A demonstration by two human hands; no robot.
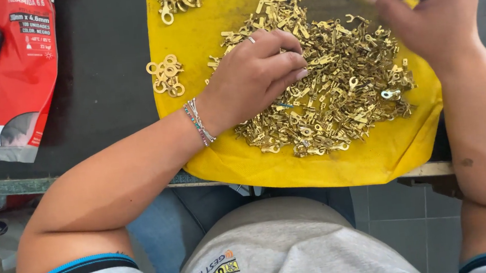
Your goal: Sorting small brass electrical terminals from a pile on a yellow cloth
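Our left hand [252, 73], fingers curled together, rests on the brass terminals [333, 86] heaped mid yellow cloth [317, 168] for sorting; right hand [429, 8] pinches sth near far edge—can't tell what.

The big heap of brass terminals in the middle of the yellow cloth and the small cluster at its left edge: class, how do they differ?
The big heap is wide and mixed in shape, lying wholly on the yellow cloth; the small cluster is a handful of ring-shaped pieces straddling the cloth's left edge. The left hand rests on the heap; nothing touches the cluster. Both are brass-coloured metal.
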